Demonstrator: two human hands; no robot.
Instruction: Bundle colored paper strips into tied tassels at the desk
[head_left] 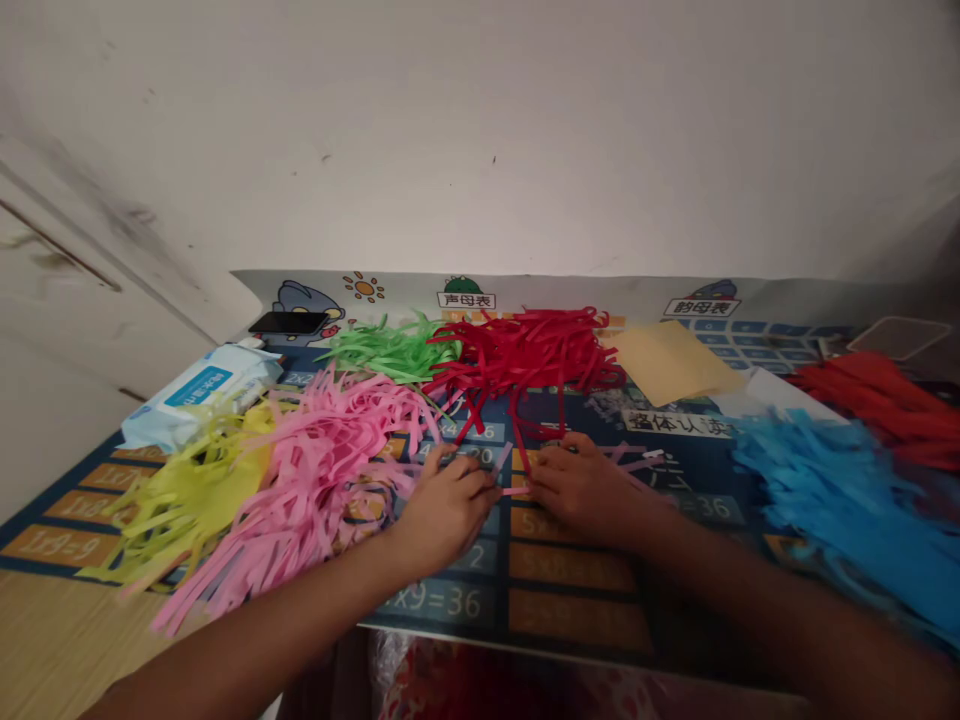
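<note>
My left hand (454,500) is closed at the middle of the printed mat, its fingertips pinching pink paper strips (514,491). Facing it, my right hand (574,485) has its fingers curled on the other end of the strips. Pale purple strips (634,458) stick out behind my right hand. A pile of pink strips (300,480) lies just left of my left hand. Beyond both hands is a heap of red strips (532,350), with a few loose ends hanging down toward my right hand. Green strips (394,347) touch the red heap's left side.
Yellow strips (202,480), a wipes pack (202,390) and a dark phone (289,323) are at the left. Yellow paper (675,360) lies back right. Blue strips (855,500) and orange-red strips (885,400) cover the right side. A wall (480,140) stands behind.
</note>
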